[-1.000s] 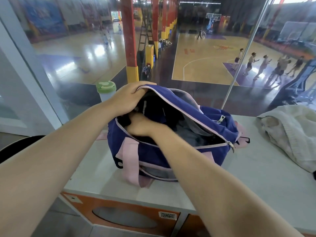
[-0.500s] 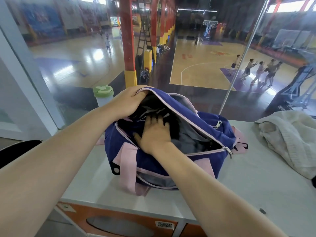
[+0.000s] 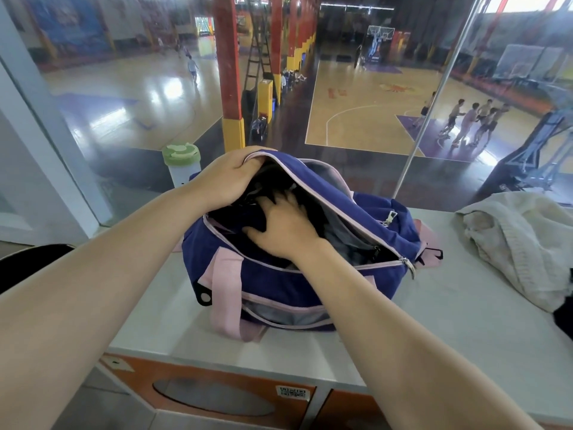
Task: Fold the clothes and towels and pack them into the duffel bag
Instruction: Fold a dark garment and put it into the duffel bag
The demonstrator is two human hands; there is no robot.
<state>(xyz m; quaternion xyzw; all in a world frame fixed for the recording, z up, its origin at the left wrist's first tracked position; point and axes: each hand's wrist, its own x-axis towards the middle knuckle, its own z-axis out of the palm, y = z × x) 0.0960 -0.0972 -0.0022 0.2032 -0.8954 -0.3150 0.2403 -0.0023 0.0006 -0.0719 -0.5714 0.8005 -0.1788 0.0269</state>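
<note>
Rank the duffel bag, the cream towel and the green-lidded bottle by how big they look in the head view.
1. duffel bag, largest.
2. cream towel, partly cut off at the frame edge, so its full size is unsure.
3. green-lidded bottle, smallest, though farther away and partly hidden.

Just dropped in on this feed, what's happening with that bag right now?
A person is packing a navy duffel bag with pink trim that sits on a pale countertop. The left hand grips the upper edge of the zip opening and holds it up. The right hand, fingers spread, presses down on dark clothing already inside. A crumpled cream towel lies unpacked on the counter to the right, and a green-lidded bottle stands behind the bag.
</note>
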